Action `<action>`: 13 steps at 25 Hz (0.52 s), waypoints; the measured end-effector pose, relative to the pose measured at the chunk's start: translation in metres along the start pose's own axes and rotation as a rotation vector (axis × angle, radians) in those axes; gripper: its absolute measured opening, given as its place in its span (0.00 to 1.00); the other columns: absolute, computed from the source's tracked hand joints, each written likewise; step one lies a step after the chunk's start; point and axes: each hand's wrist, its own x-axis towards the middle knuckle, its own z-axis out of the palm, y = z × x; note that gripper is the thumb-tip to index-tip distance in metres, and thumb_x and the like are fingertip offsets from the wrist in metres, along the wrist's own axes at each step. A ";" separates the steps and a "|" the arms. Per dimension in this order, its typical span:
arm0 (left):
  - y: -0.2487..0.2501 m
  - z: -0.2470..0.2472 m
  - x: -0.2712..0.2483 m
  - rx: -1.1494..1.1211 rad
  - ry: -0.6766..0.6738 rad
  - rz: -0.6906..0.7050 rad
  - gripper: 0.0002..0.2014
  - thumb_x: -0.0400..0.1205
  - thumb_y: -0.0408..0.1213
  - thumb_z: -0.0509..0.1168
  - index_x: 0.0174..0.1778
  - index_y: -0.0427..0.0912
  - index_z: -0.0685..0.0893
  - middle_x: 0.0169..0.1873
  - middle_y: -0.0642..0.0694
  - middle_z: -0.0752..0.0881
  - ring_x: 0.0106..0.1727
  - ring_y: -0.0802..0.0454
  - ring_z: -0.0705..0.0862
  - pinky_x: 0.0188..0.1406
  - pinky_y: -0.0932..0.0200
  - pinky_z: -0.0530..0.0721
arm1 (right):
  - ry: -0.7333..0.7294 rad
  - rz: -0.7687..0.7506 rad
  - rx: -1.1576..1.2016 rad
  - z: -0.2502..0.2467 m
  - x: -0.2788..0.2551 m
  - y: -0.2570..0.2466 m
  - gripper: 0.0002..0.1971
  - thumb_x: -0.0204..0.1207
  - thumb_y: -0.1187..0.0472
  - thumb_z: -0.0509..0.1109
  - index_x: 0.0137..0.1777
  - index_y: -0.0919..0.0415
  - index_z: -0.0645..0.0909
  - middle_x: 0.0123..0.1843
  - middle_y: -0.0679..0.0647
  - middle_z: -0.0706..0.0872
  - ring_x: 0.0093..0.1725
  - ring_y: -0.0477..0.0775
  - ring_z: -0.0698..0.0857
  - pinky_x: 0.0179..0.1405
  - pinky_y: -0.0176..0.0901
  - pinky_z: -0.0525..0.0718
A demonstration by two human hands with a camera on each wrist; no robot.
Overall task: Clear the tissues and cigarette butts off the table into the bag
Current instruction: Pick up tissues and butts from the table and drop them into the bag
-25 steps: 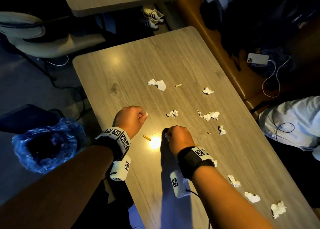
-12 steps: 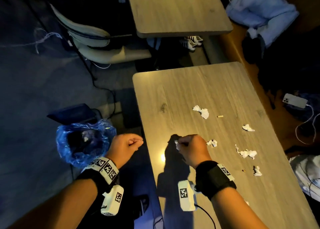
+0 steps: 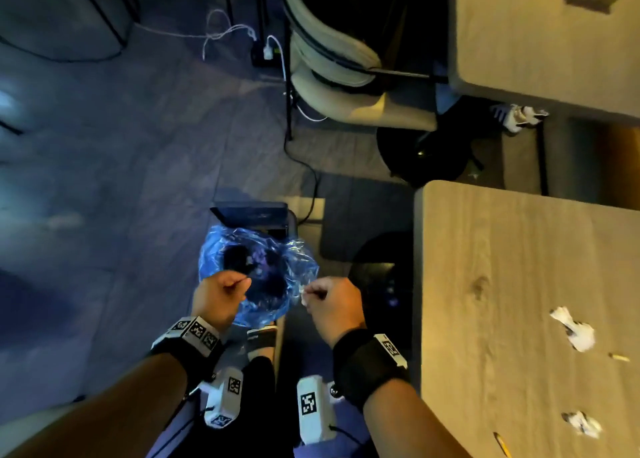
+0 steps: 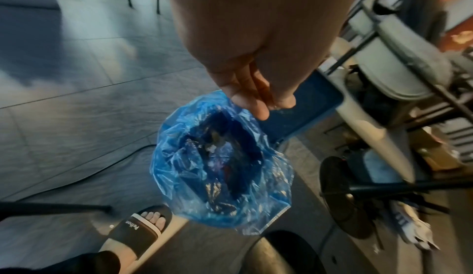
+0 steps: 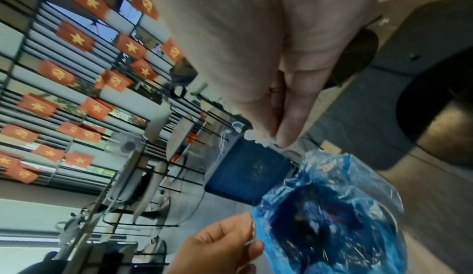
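Head view shows both hands held over the blue bag (image 3: pixel 298 277), which sits open on the floor to the left of the table (image 3: pixel 485 284). Its mouth gapes upward; inside it is dark, with a few small pale scraps and crumpled shapes at the bottom that cannot be told apart. A dark blue box (image 3: pixel 249 213) stands just at the bag's far side.

On the left, the left hand (image 3: pixel 221 293) is over the near left rim of the bag, fingers curled with fingertips pressed to the thumb. In the right wrist view a thin pale sliver shows at those fingertips; what it is cannot be told. The right hand (image 3: pixel 332 305) is just right of the bag's rim, fingers curled, pinching a small white tissue (image 5: pixel 258 139) between thumb and fingertips; the scrap sticks out past the fingertips above the box and bag.

Still on the table, at its right side, lie two crumpled tissues: one farther (image 3: pixel 575 327), one nearer (image 3: pixel 583 423). A cigarette butt (image 3: pixel 620 357) lies just right of the far tissue, and another butt (image 3: pixel 502 442) is at the near edge.

A foot in a black slide sandal (image 4: pixel 138 227) rests on the floor just near the bag.
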 end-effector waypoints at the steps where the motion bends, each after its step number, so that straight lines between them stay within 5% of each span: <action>1: -0.013 -0.001 0.015 -0.016 -0.005 -0.031 0.07 0.76 0.43 0.72 0.34 0.47 0.87 0.27 0.48 0.90 0.31 0.49 0.90 0.38 0.49 0.89 | -0.016 0.017 0.001 0.017 0.017 0.001 0.06 0.74 0.63 0.75 0.38 0.54 0.90 0.34 0.48 0.89 0.36 0.41 0.84 0.40 0.31 0.79; 4: -0.045 0.003 0.054 -0.076 -0.008 -0.127 0.04 0.74 0.42 0.71 0.34 0.49 0.87 0.28 0.45 0.91 0.30 0.44 0.91 0.31 0.53 0.87 | -0.077 0.071 -0.010 0.067 0.068 0.017 0.07 0.77 0.61 0.74 0.38 0.55 0.90 0.38 0.49 0.90 0.40 0.42 0.86 0.41 0.32 0.80; 9: -0.086 0.012 0.089 -0.108 -0.167 -0.190 0.06 0.82 0.31 0.69 0.51 0.46 0.86 0.34 0.42 0.90 0.23 0.59 0.87 0.20 0.63 0.81 | -0.041 0.195 0.091 0.133 0.129 0.059 0.11 0.76 0.55 0.75 0.31 0.49 0.86 0.36 0.50 0.92 0.40 0.52 0.91 0.46 0.53 0.91; 13: -0.108 0.005 0.096 -0.133 -0.280 -0.309 0.14 0.83 0.30 0.67 0.64 0.45 0.80 0.34 0.40 0.90 0.25 0.55 0.86 0.18 0.68 0.78 | -0.084 0.277 0.198 0.162 0.148 0.071 0.09 0.78 0.61 0.73 0.56 0.57 0.88 0.49 0.51 0.91 0.50 0.52 0.90 0.56 0.54 0.89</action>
